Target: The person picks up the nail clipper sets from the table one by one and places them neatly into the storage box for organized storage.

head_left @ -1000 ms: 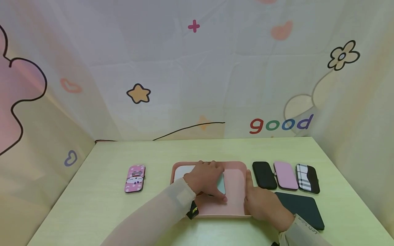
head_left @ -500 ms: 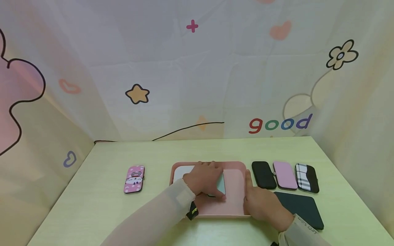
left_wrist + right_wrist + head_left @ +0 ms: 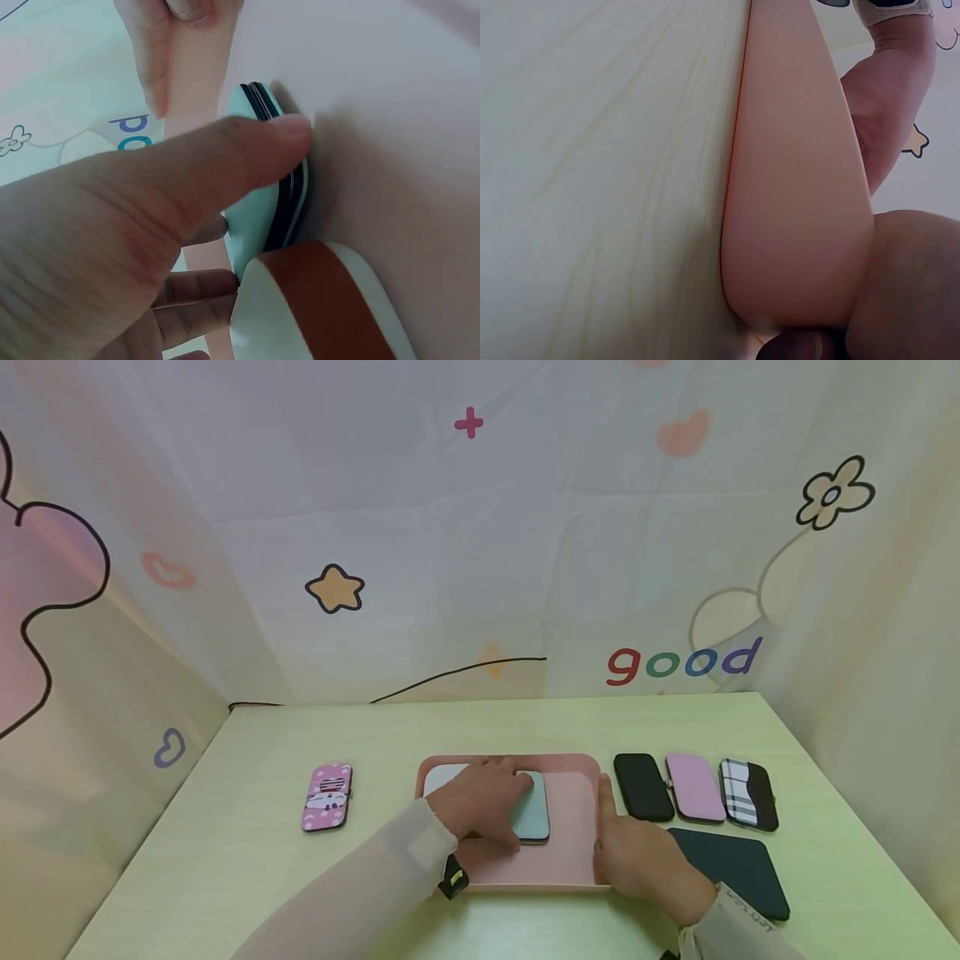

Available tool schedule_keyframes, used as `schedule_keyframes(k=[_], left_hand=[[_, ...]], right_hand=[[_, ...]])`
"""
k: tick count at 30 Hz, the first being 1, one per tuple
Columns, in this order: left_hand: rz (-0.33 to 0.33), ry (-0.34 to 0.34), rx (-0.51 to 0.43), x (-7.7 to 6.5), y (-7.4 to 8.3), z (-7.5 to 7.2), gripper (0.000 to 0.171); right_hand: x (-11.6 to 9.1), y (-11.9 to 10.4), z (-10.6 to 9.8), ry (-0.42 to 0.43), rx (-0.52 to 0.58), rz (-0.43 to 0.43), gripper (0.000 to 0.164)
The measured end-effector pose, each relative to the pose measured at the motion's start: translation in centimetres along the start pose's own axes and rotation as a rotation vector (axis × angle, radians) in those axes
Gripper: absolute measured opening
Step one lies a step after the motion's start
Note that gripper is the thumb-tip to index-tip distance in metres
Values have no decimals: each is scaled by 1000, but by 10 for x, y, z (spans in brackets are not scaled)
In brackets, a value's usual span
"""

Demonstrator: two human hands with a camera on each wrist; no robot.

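My left hand point(image 3: 483, 797) spans a flat mint-green case point(image 3: 532, 814) with dark edges, lying inside a shallow pink tray point(image 3: 573, 860). In the left wrist view the thumb lies across the edge of the mint-green case point(image 3: 255, 206), while fairly straight fingers show behind it. Right beside it is a white case with a brown band point(image 3: 322, 300), mostly covered by my hand in the head view. My right hand point(image 3: 641, 856) holds the tray's right side near the front corner, index finger stretched along the rim. Most of its grip is hidden.
Right of the tray stand a black case point(image 3: 643, 787), a plain pink case point(image 3: 696, 788) and a plaid-and-black case point(image 3: 748, 795). A dark green flat rectangle point(image 3: 735, 870) lies partly behind my right hand. A patterned pink case point(image 3: 327, 797) lies left. Printed curtains point(image 3: 420, 527) surround the table.
My left hand has slid left over the mint-green case, uncovering more of it, while the case stays in place. The right hand and the tray have not moved.
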State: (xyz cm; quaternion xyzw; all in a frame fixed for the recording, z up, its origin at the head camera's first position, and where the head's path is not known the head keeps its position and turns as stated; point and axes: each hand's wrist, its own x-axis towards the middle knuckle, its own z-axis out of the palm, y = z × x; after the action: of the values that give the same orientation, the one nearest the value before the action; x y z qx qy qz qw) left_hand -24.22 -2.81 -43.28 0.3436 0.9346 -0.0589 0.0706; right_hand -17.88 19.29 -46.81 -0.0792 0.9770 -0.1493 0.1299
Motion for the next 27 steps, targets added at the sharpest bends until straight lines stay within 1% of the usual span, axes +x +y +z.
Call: schedule_keyframes(k=[4, 7, 11, 14, 16, 18, 22, 25, 27], left_hand=[[13, 12, -14, 0, 3, -2, 62], [-11, 1, -54, 0, 7, -1, 58], [-17, -2, -60, 3, 12, 1, 56], [18, 22, -22, 7, 15, 2, 56], [32, 31, -30, 9, 17, 3, 56], [42, 36, -46, 11, 18, 3, 57], [40, 31, -109, 12, 21, 1, 56], [26, 11, -162, 12, 21, -1, 56], [20, -11, -178, 12, 22, -4, 55]], right_hand=[[0, 1, 0, 4, 0, 3, 82], [0, 2, 1, 9, -6, 0, 82], [1, 4, 3, 11, -9, -3, 82], [0, 4, 3, 11, -4, -7, 82], [-1, 3, 3, 9, -4, -11, 82], [-1, 3, 3, 6, -3, -14, 83], [-1, 3, 3, 11, -7, -22, 83], [-1, 3, 3, 23, -14, -33, 83], [-1, 3, 3, 27, -19, -33, 82]])
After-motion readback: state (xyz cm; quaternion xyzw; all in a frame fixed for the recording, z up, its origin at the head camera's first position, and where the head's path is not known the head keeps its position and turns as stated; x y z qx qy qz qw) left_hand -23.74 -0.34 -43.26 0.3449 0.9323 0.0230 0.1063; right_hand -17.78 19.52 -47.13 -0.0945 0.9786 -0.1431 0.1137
